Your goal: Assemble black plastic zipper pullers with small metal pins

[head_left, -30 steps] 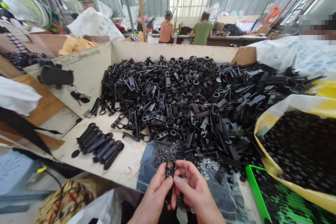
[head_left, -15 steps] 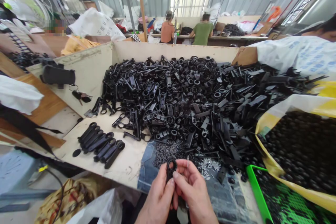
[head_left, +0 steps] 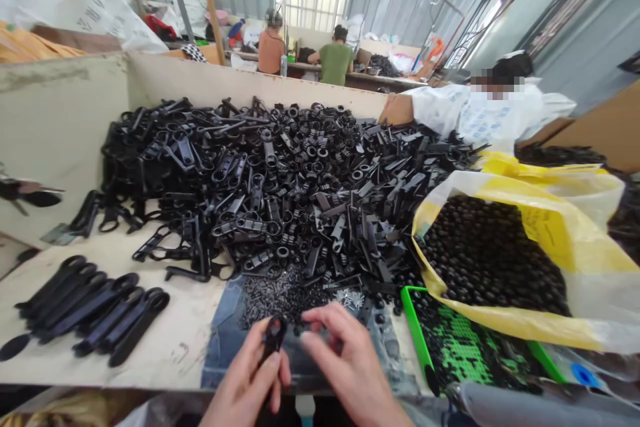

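Note:
My left hand (head_left: 253, 370) is closed around a black plastic handle-like part (head_left: 273, 339), whose ring-shaped end sticks up past the fingertips. To its right, my right hand (head_left: 345, 353) hovers over the denim cloth (head_left: 225, 327), thumb and forefinger apart and the other fingers curled; it is slightly blurred. Just beyond both hands lie a heap of tiny dark metal pieces (head_left: 267, 297) and a small pile of silvery pins or screws (head_left: 350, 297). On the left, several similar long black parts with ring ends (head_left: 135, 327) lie side by side in a row.
A large mound of black plastic parts (head_left: 250, 180) fills the bench behind the hands. At right stand an open yellow-white bag of black round pieces (head_left: 490, 260) and a green tray (head_left: 411, 320). Bench walls (head_left: 60, 93) rise at left and back. Other people (head_left: 336, 60) sit farther off.
The view has turned to the right. My right hand has come away from the black part, which stays in my left hand; the two hands are now apart.

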Tool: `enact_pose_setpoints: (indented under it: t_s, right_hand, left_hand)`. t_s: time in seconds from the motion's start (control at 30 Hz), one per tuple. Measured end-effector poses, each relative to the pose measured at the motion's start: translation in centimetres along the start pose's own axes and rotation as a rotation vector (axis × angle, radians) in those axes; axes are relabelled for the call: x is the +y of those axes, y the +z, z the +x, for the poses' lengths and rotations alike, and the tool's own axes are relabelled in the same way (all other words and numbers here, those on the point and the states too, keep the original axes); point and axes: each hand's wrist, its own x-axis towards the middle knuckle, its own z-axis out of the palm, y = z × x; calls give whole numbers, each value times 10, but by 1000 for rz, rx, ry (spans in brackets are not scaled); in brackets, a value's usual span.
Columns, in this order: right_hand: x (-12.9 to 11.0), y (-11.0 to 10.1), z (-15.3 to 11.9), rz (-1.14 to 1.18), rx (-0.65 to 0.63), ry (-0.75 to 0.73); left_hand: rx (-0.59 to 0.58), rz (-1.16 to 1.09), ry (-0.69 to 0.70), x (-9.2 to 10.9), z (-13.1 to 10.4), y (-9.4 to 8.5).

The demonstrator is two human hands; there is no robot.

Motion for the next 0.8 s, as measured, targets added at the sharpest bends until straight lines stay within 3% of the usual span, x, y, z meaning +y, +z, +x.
enact_pose_setpoints:
  t_s: [0.1, 0.17, 0.23, 0.37, 0.57, 0.7, 0.8]
  right_hand:
    - [18, -37, 5, -513, 142, -189]
    - [30, -50, 14, -852, 181, -249]
    - [38, -54, 25, -1045, 188, -272]
    - [35, -57, 35, -1093, 177, -302]
    - [28, -59, 13, -889, 199, -451]
    - [32, -48, 7, -876, 188, -389]
    - [33, -45, 14, -932, 154, -325]
  left_hand:
    - [-56, -147, -160, 6, 8, -2]
    - [-73, -213, -241, 9, 10, 1]
    - [-96, -260, -299, 9, 10, 5]
    - [-93, -309, -307, 8, 10, 10]
    - [-29, -335, -149, 4, 19, 26]
    - [-25, -346, -117, 6, 24, 40]
    - [-25, -323, -174, 10, 19, 34]
